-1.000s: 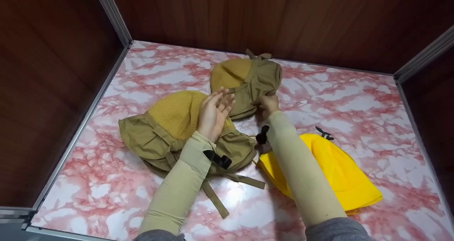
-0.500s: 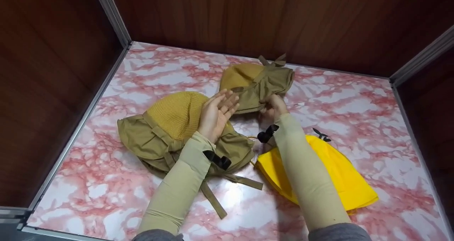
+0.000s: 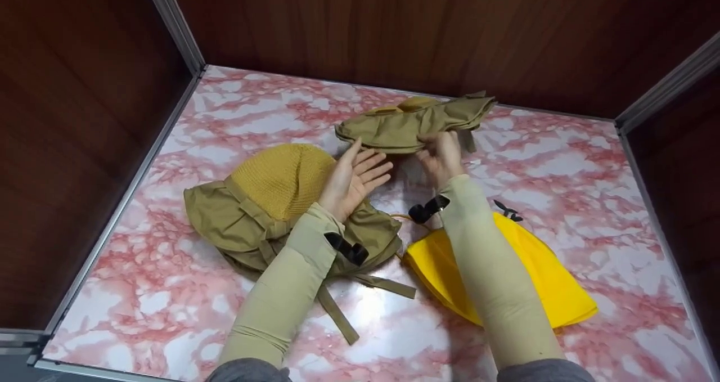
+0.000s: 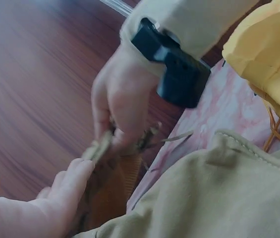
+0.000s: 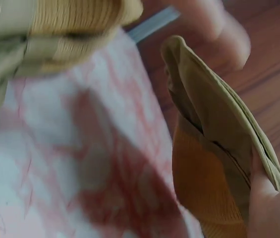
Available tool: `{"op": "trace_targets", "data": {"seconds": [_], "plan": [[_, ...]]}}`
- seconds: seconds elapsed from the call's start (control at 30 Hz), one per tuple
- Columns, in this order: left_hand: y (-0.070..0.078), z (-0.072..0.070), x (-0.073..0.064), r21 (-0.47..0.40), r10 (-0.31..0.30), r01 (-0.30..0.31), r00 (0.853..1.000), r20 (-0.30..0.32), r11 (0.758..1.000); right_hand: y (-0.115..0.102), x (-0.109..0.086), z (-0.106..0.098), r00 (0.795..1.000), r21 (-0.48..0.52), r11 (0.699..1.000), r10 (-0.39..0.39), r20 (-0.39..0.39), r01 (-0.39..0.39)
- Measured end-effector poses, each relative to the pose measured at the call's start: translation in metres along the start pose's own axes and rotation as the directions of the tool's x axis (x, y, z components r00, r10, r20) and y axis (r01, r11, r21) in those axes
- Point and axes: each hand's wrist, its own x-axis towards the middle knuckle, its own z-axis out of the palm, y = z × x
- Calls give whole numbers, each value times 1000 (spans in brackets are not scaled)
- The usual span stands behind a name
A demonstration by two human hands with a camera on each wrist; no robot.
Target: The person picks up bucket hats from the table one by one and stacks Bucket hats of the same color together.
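Note:
My right hand [image 3: 445, 156] pinches the brim of a sun hat [image 3: 402, 126] at the back, one with an olive fabric brim and a mustard knitted crown. In the right wrist view, that brim [image 5: 214, 106] is folded in layers, with the thumb against it and the ribbed crown hanging below. My left hand [image 3: 351, 182] is open, palm turned up, its fingertips just short of the brim. Under the left wrist sits a second, similar hat [image 3: 281, 179], crown up, partly hidden by the left arm. The left wrist view shows the left fingers [image 4: 73, 186] beside the held brim.
A bright yellow hat [image 3: 543, 269] with a dark leaf-like sprig [image 3: 508, 210] lies at the right, partly beneath the right forearm. Olive ties [image 3: 337, 314] trail from the near hat. Dark wooden panels [image 3: 394, 33] enclose the pink marbled surface [image 3: 236, 112].
The right hand has tilted the back hat and shifted it right, so its brim faces me and the crown points away. The left hand has moved slightly right, fingers spreading.

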Motion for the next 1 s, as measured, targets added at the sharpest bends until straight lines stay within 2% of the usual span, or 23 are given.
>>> {"op": "trace_targets", "data": {"seconds": [0.1,0.23,0.33,0.4,0.53,0.63,0.8,0.9,1.0], "plan": [[2,4,1,15,-20,20,1000,-14,1000,1,-11,5,999,19,999,-46,21,45],[3,11,3,15,-15,15,1000,-18,1000,3,-26,9,993,23,993,-118,26,117],[2,15,5,-54,-11,11,1000,17,998,5,-39,11,986,37,986,-161,37,160],[3,19,7,-135,2,6,998,57,991,7,-49,13,982,93,981,-179,60,173],[5,26,8,-316,72,-30,990,121,948,15,-71,15,977,194,969,-176,124,150],[5,30,7,-399,139,-77,982,127,914,22,-85,15,974,216,967,-172,145,139],[3,32,2,-440,224,-156,969,106,884,29,-97,12,969,209,964,-197,152,163],[2,31,-1,-453,266,-183,955,127,873,32,-100,9,962,179,967,-213,171,182],[0,30,-4,-447,299,-201,941,160,871,33,-101,5,957,116,970,-231,176,213]]}}
